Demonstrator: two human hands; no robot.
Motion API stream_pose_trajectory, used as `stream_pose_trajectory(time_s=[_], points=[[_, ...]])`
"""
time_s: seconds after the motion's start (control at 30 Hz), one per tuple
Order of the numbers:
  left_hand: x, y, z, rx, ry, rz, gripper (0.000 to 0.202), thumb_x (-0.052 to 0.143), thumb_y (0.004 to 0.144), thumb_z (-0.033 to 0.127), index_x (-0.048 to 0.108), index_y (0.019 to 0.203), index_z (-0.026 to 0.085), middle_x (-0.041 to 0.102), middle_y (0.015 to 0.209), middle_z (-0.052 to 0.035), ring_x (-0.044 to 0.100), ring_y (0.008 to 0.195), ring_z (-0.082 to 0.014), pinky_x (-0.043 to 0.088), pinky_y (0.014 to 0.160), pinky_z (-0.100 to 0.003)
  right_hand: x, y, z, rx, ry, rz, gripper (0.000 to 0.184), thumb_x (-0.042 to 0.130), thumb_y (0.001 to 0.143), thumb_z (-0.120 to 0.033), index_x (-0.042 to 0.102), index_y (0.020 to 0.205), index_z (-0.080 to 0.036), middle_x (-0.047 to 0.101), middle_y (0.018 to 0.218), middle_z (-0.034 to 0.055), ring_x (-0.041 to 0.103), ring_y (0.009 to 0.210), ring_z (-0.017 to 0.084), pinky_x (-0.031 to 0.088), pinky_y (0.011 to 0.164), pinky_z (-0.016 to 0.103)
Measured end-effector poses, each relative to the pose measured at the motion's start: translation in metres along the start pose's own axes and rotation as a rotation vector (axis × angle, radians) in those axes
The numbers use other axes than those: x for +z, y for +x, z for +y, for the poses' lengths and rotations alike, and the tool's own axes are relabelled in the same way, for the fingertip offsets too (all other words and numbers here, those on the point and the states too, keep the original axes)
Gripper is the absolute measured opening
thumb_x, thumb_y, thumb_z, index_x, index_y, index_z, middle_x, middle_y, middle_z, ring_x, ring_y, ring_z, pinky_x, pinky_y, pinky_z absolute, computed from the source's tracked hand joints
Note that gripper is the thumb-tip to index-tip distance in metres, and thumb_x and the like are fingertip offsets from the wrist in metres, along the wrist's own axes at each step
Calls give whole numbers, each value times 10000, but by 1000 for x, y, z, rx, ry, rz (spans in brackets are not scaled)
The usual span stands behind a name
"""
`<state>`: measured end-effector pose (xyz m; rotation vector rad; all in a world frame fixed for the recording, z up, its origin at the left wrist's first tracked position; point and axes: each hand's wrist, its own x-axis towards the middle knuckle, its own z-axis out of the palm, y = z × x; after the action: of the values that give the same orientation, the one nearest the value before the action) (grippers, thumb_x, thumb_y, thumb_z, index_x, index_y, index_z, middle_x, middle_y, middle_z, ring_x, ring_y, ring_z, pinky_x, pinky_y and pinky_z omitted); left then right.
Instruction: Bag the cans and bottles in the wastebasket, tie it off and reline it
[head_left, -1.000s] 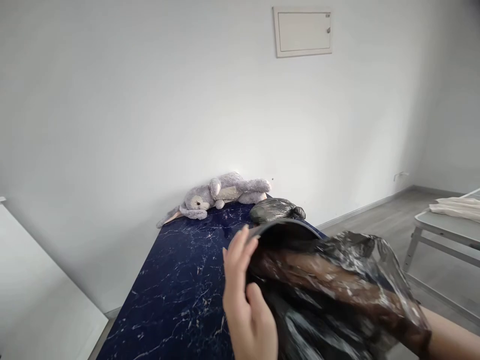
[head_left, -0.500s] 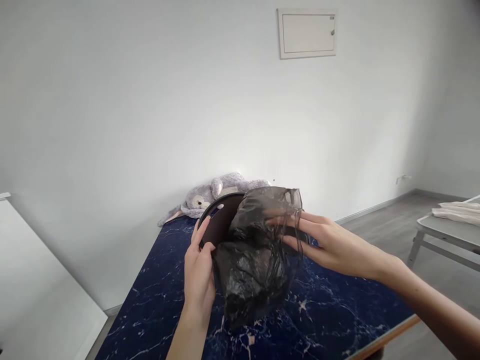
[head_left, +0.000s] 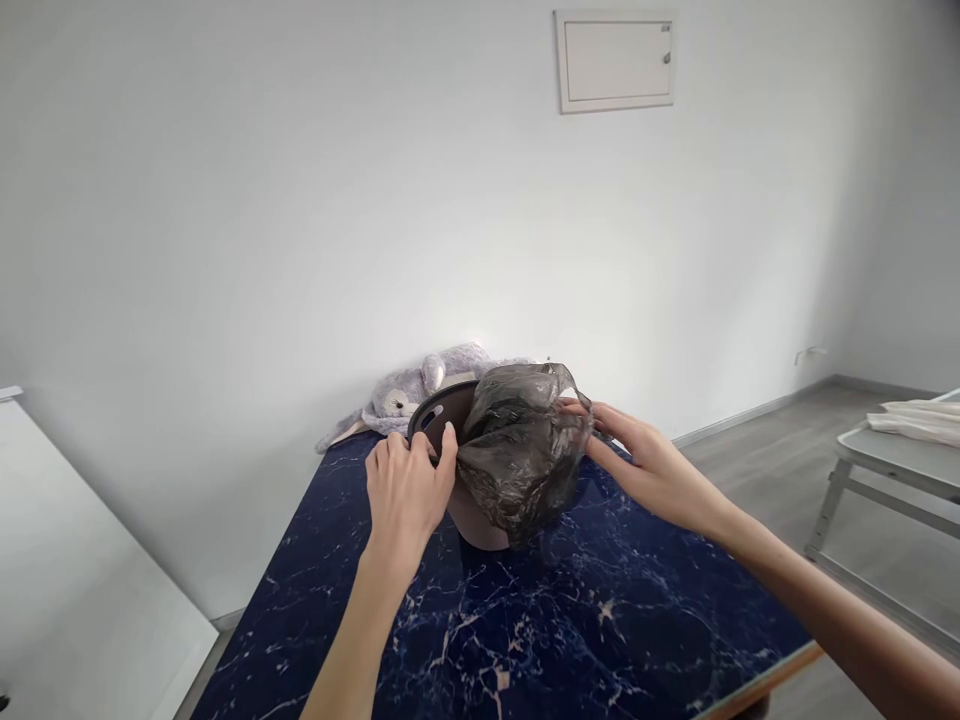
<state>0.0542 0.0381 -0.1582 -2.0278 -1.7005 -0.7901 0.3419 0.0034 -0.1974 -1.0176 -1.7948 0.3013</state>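
A dark brown trash bin with a black rim and an oval handle hole stands on the blue marble-patterned table. A thin black trash bag covers its right part and hangs down over the near side. My left hand is closed on the bin's near left rim, its thumb against the bag's edge. At the right, my right hand has thumb and fingers around the bag's loose edge, the fingertips partly behind the film. Most of the bin's right rim is hidden.
A grey plush toy lies behind the bin against the white wall. To the right stands a grey folding table with white cloth on it. A white panel is at the left.
The bin, tilted toward me before, now stands upright on the table. My left hand has turned over its rim. The bag has shifted up, and my right hand has drawn slightly back.
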Motion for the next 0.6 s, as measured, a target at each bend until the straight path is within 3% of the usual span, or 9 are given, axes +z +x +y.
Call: stream_pose_trajectory(time_s=[0.1,0.17,0.27,0.37,0.47,0.6], points=[[-7,13,3,23,5,-98,611,299,1065,610,651,757,216,708,811,-151,712,918,-367,519,918,-497,-3,-1,-6,20,85,34,476,512,1078,-533,593,1488,-306,616,1525,77,562,1427,318,489,1186,539],[-15,17,5,10,-52,-195,656,261,1056,659,609,701,231,685,728,-126,708,786,-346,519,786,-443,-6,-1,-12,12,106,40,462,517,1078,-532,613,1473,-311,638,1500,72,580,1404,314,498,1175,524],[-31,14,8,1,-173,-340,680,251,1039,717,509,612,255,595,570,-70,624,551,-280,431,587,-361,-11,-4,-21,-14,119,30,449,495,1090,-515,608,1484,-332,640,1497,59,580,1400,320,517,1152,516],[-49,3,10,70,-262,-405,648,362,1022,720,524,599,257,528,476,-16,513,403,-211,336,488,-320,-14,-7,-29,-36,136,2,453,481,1095,-507,596,1502,-345,642,1497,53,581,1401,338,540,1129,520],[-64,-6,11,142,-323,-438,644,423,1022,688,616,590,251,532,430,4,489,347,-180,344,456,-310,-17,-8,-37,-59,173,-11,446,485,1088,-522,628,1475,-353,664,1471,47,611,1371,348,554,1121,519],[-77,-11,14,149,-432,-630,641,389,1055,644,756,712,246,646,467,3,619,414,-180,499,554,-294,-23,1,-54,-81,243,-41,466,501,1066,-581,682,1420,-337,695,1426,54,656,1313,355,578,1104,512]])
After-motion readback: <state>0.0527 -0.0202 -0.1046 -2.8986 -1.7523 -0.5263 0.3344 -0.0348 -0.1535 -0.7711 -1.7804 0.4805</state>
